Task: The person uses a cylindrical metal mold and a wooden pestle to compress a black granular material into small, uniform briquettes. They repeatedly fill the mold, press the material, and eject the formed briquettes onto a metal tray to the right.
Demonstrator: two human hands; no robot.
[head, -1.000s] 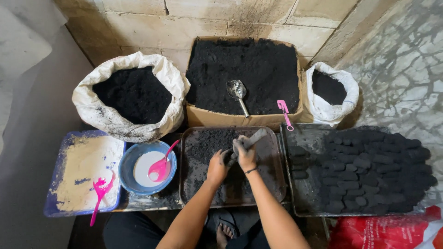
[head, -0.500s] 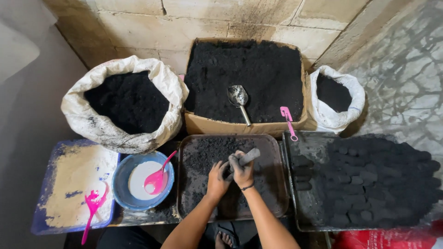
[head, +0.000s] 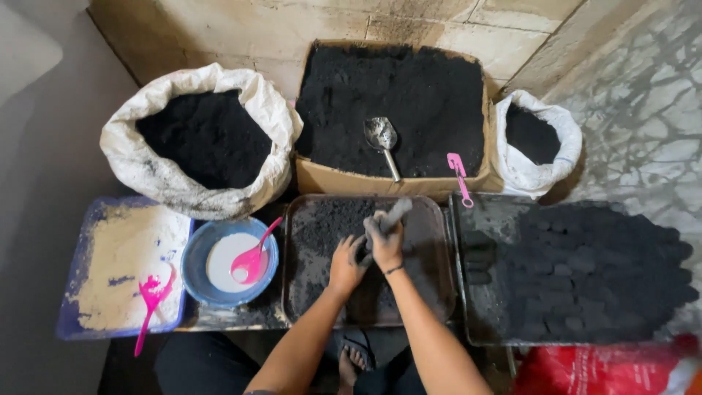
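At the far left lies a blue tray (head: 80, 322) holding pale powder, with a pink fork (head: 150, 301) resting on its near right part. Just beside it stands a blue bowl (head: 191, 272) of white powder, a pink spoon (head: 252, 260) leaning in it. Behind these two, a white sack (head: 139, 170) with its rim rolled down is filled with black powder. In the middle, a brown tray (head: 431, 252) scattered with black grit sits under my hands. My left hand (head: 345, 265), blackened, rests at the lower end of a grey tube (head: 391, 217), its fingers curled in against the tube; how tightly they press I cannot tell. My right hand (head: 384, 241) is clenched around the middle of the same tube, which rises tilted up and to the right over the far half of the brown tray. Behind the tray, a cardboard box (head: 344, 181) is heaped with black powder; a metal scoop (head: 382, 137) lies on the powder and a pink tool (head: 458, 175) hangs over the box's front edge. To the right, a small white bag (head: 545, 175) holds more black powder. In front of it, a dark tray (head: 472, 219) carries close rows of black blocks (head: 599, 271). A red bag (head: 599, 369) shows at the lower right corner.
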